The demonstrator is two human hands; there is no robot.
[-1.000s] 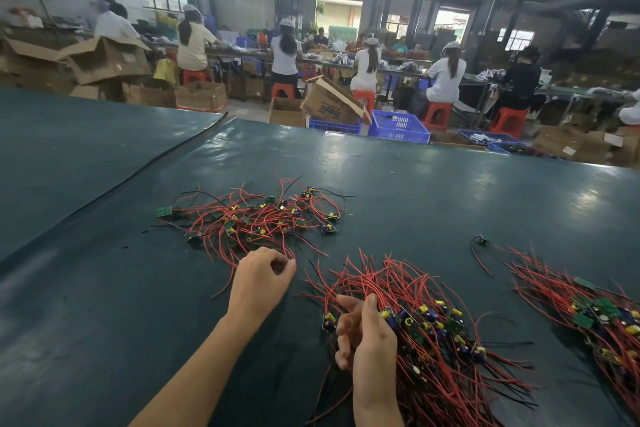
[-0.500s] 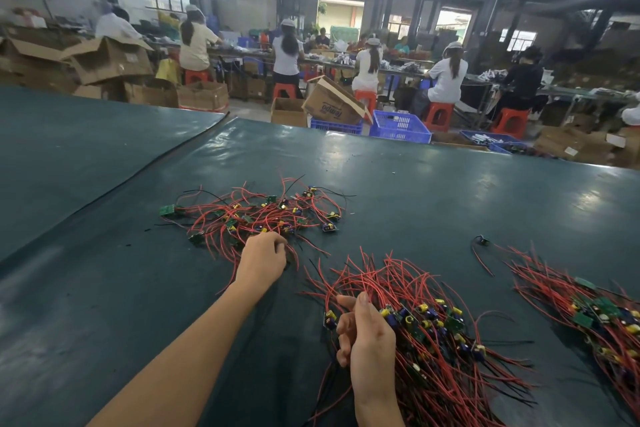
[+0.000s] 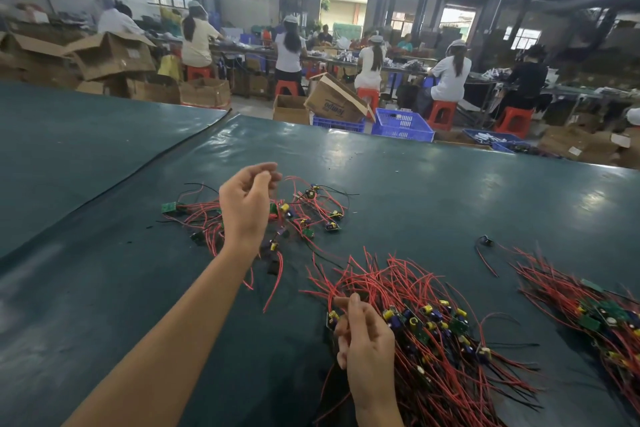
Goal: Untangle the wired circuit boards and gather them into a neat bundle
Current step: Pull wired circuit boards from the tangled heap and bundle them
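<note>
Dark green matting covers the surface (image 3: 104, 288) in front of me. Beyond its far edge the workshop shows cardboard boxes (image 3: 110, 55), seated workers (image 3: 372, 66) and blue crates (image 3: 401, 123).

Furthest left on the matting lies the loose tangle (image 3: 313, 211) of wired circuit boards, with red leads splayed out and small green boards scattered through it. My left grip (image 3: 247, 204) is raised just above that tangle. Its fingers are curled and the thumb is closed against the fingertips, pinching what looks like a single red lead (image 3: 298, 180). I judge the lift is meant to let one board hang free and show where its wires cross the others.

Nearer me and to the right, my right grip (image 3: 367, 340) is curled round the near-left edge of the gathered bundle (image 3: 450, 340). It holds the boards together so the leads fan away in one direction, and the next freed board can be laid alongside.

Past it a stray black-and-red wire piece (image 3: 485, 246) lies by itself. At the far right a second heap (image 3: 588, 308) of boards rests on the surface, apart from the bundle.
</note>
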